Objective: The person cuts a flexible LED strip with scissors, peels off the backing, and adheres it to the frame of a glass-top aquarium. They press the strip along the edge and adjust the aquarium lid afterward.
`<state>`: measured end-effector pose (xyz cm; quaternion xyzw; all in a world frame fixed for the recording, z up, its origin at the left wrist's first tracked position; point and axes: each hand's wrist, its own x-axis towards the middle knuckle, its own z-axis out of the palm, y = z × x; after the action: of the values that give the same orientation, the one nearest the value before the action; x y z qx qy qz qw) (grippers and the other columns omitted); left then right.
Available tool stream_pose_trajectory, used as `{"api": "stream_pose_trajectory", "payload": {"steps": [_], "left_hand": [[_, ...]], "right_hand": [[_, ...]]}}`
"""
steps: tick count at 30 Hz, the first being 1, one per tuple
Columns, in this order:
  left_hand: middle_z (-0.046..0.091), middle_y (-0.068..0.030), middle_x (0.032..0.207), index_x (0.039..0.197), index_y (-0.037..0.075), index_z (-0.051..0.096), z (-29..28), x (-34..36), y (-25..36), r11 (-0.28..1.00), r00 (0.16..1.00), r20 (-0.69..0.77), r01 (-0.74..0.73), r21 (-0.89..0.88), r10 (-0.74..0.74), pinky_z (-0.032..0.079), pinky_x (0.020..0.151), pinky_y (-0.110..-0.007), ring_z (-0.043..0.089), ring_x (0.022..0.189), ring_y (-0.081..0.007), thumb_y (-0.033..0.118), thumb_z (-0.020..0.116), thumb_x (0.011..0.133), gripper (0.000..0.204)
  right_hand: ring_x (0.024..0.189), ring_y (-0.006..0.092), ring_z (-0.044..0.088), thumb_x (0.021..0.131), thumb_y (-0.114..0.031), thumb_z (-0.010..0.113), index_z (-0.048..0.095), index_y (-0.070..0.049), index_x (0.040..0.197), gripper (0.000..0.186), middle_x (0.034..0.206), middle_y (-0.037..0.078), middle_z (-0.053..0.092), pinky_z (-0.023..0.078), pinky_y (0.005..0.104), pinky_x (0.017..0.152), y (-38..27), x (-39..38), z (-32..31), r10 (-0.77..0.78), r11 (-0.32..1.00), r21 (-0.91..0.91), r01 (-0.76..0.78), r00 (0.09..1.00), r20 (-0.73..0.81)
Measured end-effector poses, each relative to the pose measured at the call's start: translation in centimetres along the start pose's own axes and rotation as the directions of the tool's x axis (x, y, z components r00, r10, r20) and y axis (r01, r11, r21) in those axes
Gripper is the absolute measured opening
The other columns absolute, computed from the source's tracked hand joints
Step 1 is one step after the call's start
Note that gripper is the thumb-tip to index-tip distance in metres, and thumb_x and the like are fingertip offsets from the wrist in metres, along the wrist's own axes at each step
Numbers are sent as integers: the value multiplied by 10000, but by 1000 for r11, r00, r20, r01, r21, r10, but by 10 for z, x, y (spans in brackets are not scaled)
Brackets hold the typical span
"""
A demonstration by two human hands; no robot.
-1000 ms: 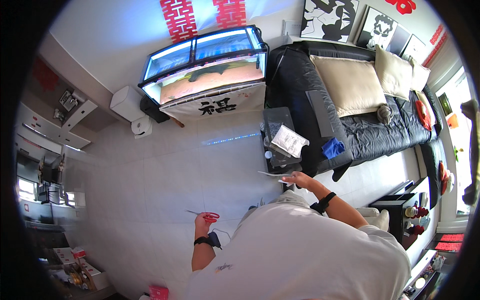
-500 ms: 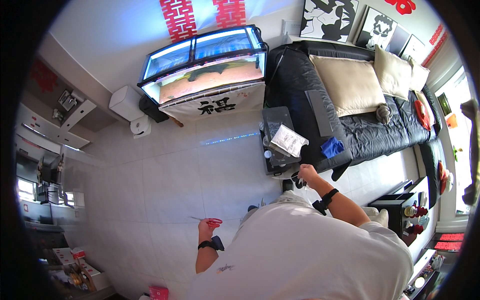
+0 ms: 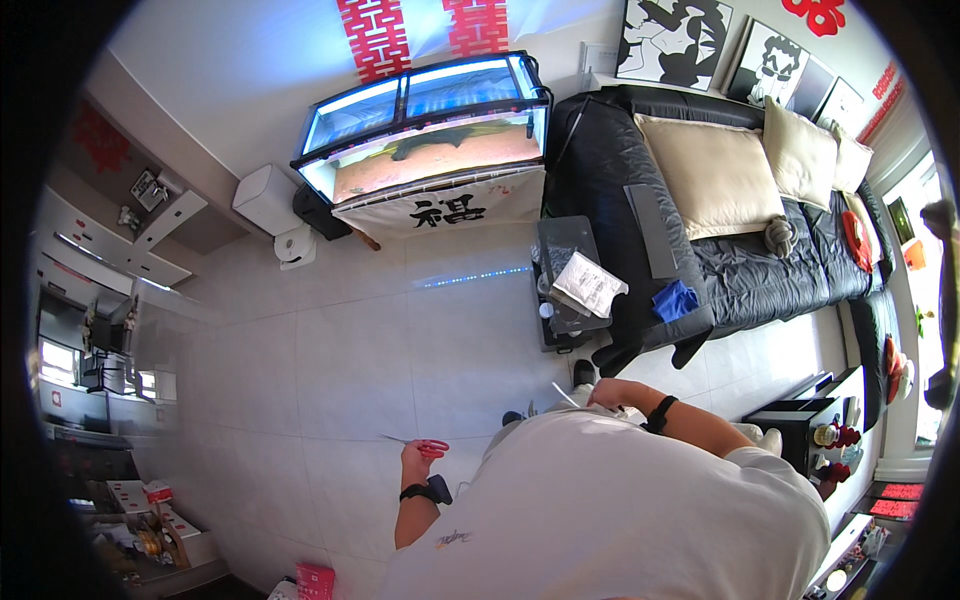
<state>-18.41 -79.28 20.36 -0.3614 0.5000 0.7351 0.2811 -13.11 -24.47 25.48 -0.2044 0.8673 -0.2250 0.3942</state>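
My left hand (image 3: 414, 460) is closed around a pair of scissors (image 3: 432, 449) with red handles, held out over the floor at my left. Their thin blades point away to the left. My right hand (image 3: 610, 394) is close in front of my body, fingers closed. From it a thin white strip (image 3: 564, 394) sticks out toward the left; its other end is hidden by the hand and my shirt. Each wrist wears a black band.
Ahead stands a small dark side table (image 3: 567, 330) with a white package (image 3: 590, 284). Beside it is a black leather sofa (image 3: 750, 290) with beige cushions and a blue cloth (image 3: 676, 300). A lit aquarium (image 3: 430, 150) is against the wall. A low black cabinet (image 3: 795, 415) stands at the right.
My right hand has drawn back from near the side table toward my body, and the white strip now sticks out leftward. The left hand with the scissors has hardly moved.
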Motion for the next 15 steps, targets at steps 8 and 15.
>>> {"api": "stream_pose_trajectory", "payload": {"steps": [8, 15], "left_hand": [[671, -261, 799, 869, -63, 548, -2, 0, 2, 1000, 999, -51, 5, 0, -5, 596, 636, -407, 677, 636, -366, 70, 380, 874, 215], [660, -244, 791, 827, -66, 543, -5, 2, 4, 1000, 999, 31, 7, 8, -7, 608, 630, -400, 676, 644, -346, 78, 345, 889, 253]], "right_hand": [[747, 334, 712, 722, -192, 585, 731, 51, 770, 287, 794, 229, 712, 553, 424, 690, 1, -29, -1, 484, 863, 52, -502, 853, 193], [954, 341, 716, 788, -112, 645, 530, 91, 1294, 557, 1009, 214, 718, 588, 419, 764, 58, -57, 43, 777, 601, -5, -799, 586, -231]]}}
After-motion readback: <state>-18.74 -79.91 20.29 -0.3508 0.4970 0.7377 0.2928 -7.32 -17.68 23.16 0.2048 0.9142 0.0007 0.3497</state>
